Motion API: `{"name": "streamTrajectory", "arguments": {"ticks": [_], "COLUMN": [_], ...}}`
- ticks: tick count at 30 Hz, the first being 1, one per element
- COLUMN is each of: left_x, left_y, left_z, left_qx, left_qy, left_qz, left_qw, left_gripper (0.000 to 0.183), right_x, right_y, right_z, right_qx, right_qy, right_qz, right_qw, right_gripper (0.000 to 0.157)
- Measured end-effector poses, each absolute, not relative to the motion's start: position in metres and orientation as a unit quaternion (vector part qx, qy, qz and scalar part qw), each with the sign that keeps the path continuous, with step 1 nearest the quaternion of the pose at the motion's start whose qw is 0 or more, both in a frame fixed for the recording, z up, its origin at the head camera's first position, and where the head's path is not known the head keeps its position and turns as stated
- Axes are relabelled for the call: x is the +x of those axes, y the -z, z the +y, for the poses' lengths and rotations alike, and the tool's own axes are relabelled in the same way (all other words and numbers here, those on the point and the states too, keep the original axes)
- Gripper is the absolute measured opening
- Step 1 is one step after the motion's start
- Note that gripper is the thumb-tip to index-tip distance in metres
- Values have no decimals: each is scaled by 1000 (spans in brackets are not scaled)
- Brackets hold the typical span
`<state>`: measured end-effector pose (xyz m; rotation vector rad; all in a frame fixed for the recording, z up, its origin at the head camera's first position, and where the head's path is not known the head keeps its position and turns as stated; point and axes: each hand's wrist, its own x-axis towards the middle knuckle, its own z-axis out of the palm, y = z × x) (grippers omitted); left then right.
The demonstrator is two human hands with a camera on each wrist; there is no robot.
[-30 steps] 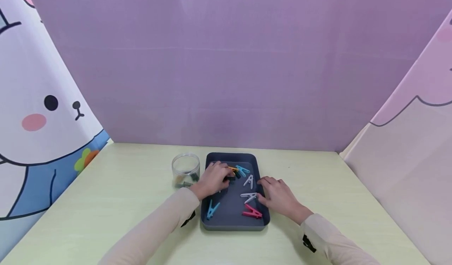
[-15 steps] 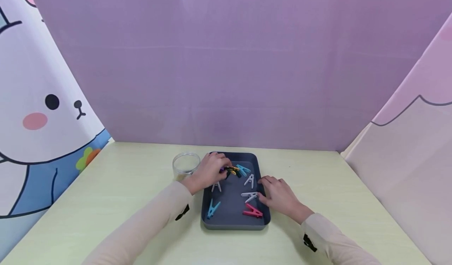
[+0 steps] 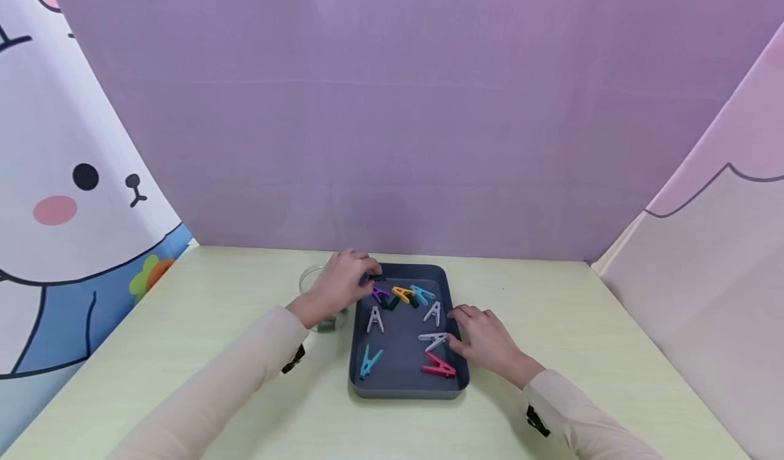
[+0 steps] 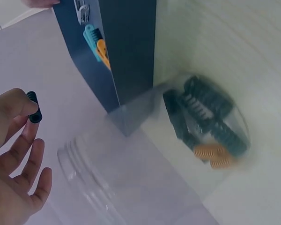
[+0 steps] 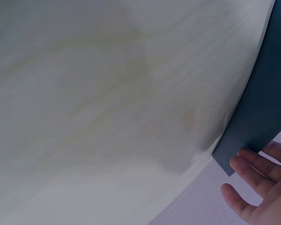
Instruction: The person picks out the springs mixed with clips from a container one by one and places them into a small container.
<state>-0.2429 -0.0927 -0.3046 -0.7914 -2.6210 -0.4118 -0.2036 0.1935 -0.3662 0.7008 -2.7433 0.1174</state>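
My left hand (image 3: 340,282) pinches a small dark green ribbed cylinder (image 4: 33,107) between thumb and forefinger. It is above the rim of a clear jar (image 4: 98,161), next to the tray. Inside the jar lie several dark green ribbed pieces (image 4: 196,110) and orange ribbed ones (image 4: 214,155). At the right wall of the dark grey tray (image 3: 407,388) is my right hand (image 3: 486,344), its fingers touching the wall. Clothespins lie in the tray: purple (image 3: 380,293), orange (image 3: 402,294), red (image 3: 438,366), plus several white and light blue ones. Dark pieces (image 3: 389,303) sit near the purple clothespin.
A pale yellow-green table (image 3: 245,351) carries the tray and jar. Behind it hangs a purple cloth (image 3: 392,120), with cartoon-printed cloth (image 3: 92,242) at the left and right sides.
My left hand has lifted away from the far part of the tray and moved left to the jar, carrying the dark green ribbed cylinder. The right hand has stayed at the tray's wall.
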Motion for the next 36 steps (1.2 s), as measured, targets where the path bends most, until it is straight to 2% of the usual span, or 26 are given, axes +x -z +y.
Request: {"name": "streamTrajectory", "arguments": {"ticks": [18, 36], "left_x": [-243, -248], "left_y": [303, 319], "left_z": [-144, -162], "left_qx": [-251, -214], "left_qy": [157, 139], "left_qz": [-925, -951], "left_qw": [239, 175], "left_gripper": [17, 17], "right_x": [-205, -206], "right_y": [368, 370], "right_z": [193, 192], "right_qx": [245, 235], "right_qy": [-44, -47], "right_qz": [-956, -961], "right_qw": [157, 141], "right_gripper": [37, 38]}}
